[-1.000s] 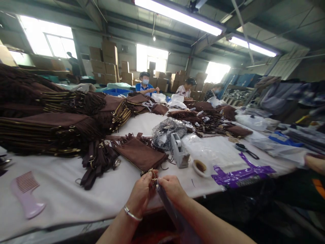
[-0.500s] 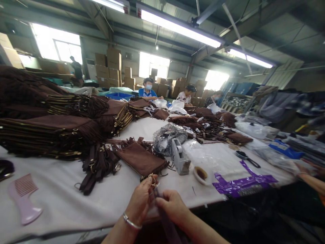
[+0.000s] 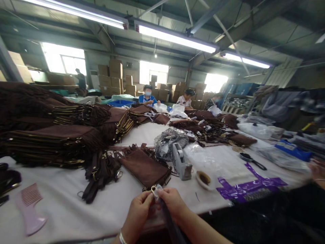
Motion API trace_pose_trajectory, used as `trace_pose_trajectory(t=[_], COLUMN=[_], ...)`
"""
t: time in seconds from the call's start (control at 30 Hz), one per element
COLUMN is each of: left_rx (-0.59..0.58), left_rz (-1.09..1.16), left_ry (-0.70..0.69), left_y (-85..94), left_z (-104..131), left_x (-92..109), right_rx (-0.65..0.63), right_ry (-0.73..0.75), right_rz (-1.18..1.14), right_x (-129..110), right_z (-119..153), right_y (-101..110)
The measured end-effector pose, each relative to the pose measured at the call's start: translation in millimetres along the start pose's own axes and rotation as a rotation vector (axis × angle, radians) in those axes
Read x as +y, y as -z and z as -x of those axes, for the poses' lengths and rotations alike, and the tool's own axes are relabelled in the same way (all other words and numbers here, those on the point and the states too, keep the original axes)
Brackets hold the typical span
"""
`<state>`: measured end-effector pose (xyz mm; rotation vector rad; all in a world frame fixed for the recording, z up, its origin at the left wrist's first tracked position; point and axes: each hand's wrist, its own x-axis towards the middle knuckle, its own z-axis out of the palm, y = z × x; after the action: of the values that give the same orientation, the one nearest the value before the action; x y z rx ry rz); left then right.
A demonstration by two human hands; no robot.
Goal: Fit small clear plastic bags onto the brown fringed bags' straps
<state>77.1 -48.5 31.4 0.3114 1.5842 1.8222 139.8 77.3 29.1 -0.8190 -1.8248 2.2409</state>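
At the front edge of the table, my left hand point(image 3: 139, 209) pinches a small gold ring point(image 3: 153, 188) between thumb and fingers. Close beside it, my right hand point(image 3: 173, 202) is closed on a dark brown strap point(image 3: 170, 222), with a bit of clear wrapping point(image 3: 157, 190) at its top end. The strap hangs down past the table's edge. Just beyond my hands lies a brown fringed bag point(image 3: 144, 166), flat on the pale cloth. Several brown straps with metal clasps point(image 3: 98, 174) lie in a bunch left of it.
Stacked brown bags point(image 3: 48, 142) fill the left. A pink comb point(image 3: 30, 210) lies front left. A tape dispenser point(image 3: 181, 162), a small dish point(image 3: 203, 179), purple tape point(image 3: 251, 186) and black scissors point(image 3: 254, 161) are at right. People sit across the table; another person's hand point(image 3: 317, 169) shows far right.
My hands have come closer together at the ring and the strap's wrapped end. The view has shifted, so the table's things appear slightly lower.
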Motion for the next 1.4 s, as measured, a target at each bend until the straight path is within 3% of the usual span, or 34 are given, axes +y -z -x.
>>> trace_pose_trajectory(t=[0.13, 0.3, 0.43, 0.67, 0.93, 1.2, 1.4], left_rx=[0.051, 0.116, 0.268, 0.081, 0.118, 0.289, 0.225], left_rz=[-0.398, -0.711, -0.866, -0.992, -1.424, -1.424, -1.200], left_ry=[-0.258, -0.514, -0.569, -0.632, -0.666, -0.723, -0.741], left_y=[5.5, 6.7, 12.1, 15.7, 11.7, 15.5, 23.2], left_z=[1, -2, -4, -3, -7, -22, -29], left_x=[1, 3, 2, -1, 1, 1, 7], right_rx=[0.018, 0.035, 0.037, 0.030, 0.042, -0.025, -0.020], right_ry=[-0.017, -0.054, -0.062, -0.040, -0.062, -0.042, -0.063], right_rz=[0.015, 0.003, -0.001, -0.013, -0.050, -0.009, 0.007], right_x=[3, 2, 1, 1, 10, 8, 6], right_z=[-1, -2, 1, 4, -4, 4, 6], right_y=[1, 0, 0, 0, 1, 6, 6])
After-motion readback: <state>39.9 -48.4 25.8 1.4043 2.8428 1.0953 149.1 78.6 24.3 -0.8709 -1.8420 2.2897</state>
